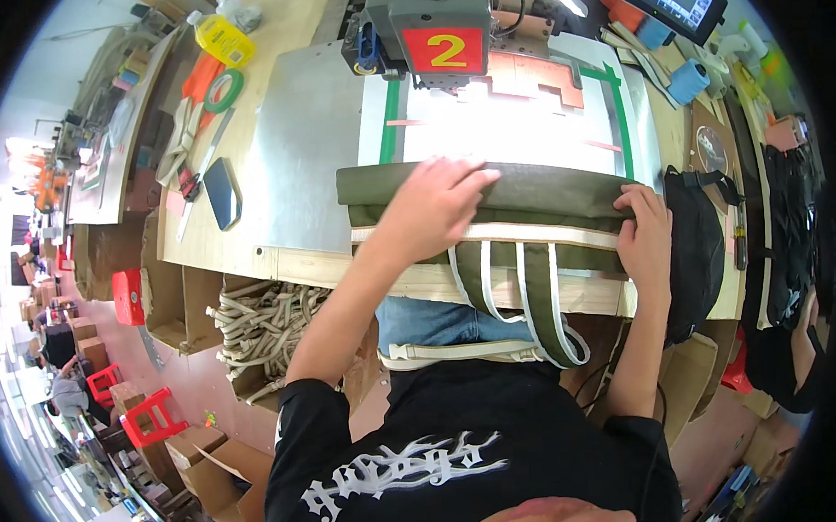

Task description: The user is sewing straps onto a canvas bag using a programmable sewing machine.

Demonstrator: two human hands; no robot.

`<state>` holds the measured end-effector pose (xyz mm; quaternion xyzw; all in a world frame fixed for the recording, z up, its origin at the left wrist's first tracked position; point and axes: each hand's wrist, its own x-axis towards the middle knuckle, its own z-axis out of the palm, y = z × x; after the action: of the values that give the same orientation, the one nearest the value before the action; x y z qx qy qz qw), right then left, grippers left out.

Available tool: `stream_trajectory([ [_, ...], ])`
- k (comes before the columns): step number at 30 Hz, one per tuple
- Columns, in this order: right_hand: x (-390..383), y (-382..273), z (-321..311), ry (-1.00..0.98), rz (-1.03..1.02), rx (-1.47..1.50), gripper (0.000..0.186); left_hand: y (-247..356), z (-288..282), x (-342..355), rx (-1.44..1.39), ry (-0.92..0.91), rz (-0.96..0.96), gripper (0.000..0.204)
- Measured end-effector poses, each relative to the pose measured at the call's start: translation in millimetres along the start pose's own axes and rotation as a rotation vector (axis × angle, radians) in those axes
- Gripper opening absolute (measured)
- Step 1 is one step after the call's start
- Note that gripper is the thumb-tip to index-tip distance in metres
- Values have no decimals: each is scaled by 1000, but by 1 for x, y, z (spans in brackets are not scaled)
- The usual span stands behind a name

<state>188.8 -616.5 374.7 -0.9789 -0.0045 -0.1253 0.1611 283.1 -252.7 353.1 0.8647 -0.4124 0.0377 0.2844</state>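
An olive green fabric bag piece (553,184) with cream trim lies across the front edge of the metal work plate. Its two green straps (539,294), edged in white, hang over the table edge toward my lap. My left hand (443,200) lies on the upper part of the fabric, fingers stretched to the right. At the right end of the piece, my right hand (645,230) grips the fabric edge, fingers bent over it. Just beyond the fabric stands a grey sewing machine head (437,26) with a red front plate; bright glare hides its needle area.
A dark phone (221,194), red-handled scissors (189,184), green tape (223,90) and a yellow bottle (221,40) lie to the left. A black bag (694,251) sits close to my right hand. Below the table edge, a box holds bundled cream straps (271,329).
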Motion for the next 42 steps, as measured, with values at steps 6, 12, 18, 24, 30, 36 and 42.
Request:
stream_trajectory([
  [6,17,-18,10,129,-75,102,40,11,24,4,127,-88,-55,70],
  [12,43,-122,62,-97,-407,210,56,5,35,-3,130,-29,-59,59],
  [18,33,-86,83,-146,-309,37,65,5,23,1,152,-63,-43,56],
  [24,25,-52,71,-86,-209,-112,64,-14,-9,-26,179,-104,-155,56],
  [30,13,-12,54,-77,-89,-134,67,-35,-29,-60,294,-59,-269,56],
  [36,-2,24,45,-75,33,-204,66,-44,-39,-89,390,-66,-364,59],
  [42,-5,45,49,-64,64,-173,68,-53,-31,-92,407,9,-327,60],
])
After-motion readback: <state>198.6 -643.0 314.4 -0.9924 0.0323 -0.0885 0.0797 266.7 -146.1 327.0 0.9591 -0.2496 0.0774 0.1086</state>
